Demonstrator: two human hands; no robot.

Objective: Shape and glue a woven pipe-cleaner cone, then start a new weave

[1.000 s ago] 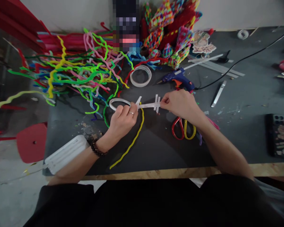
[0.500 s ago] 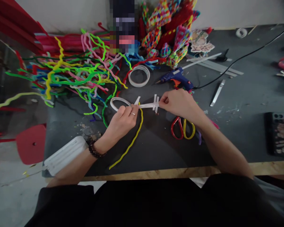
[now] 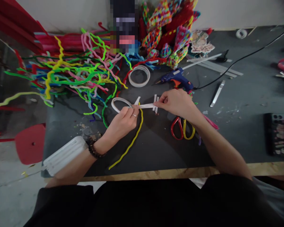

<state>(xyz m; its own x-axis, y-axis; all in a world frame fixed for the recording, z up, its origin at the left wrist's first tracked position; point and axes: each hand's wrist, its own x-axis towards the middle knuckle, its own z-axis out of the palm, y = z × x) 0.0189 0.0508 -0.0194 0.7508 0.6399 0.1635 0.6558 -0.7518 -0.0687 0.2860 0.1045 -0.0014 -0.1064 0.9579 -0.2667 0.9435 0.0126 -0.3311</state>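
Between my hands, a smooth white tape strip (image 3: pixel 146 106) beside a fuzzy yellow pipe cleaner (image 3: pixel 130 143), above glossy plastic-handled scissors (image 3: pixel 182 128) on the matt grey tabletop (image 3: pixel 238 132).

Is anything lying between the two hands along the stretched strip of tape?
Nothing visible blocks it. The tape strip runs clear from the left hand to the right hand; only the yellow pipe cleaner passes by the left hand.

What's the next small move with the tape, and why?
Probably cut or tear the strip: it is stretched taut between the left hand, which holds the roll, and the right hand. The scissors lie just below the right hand.
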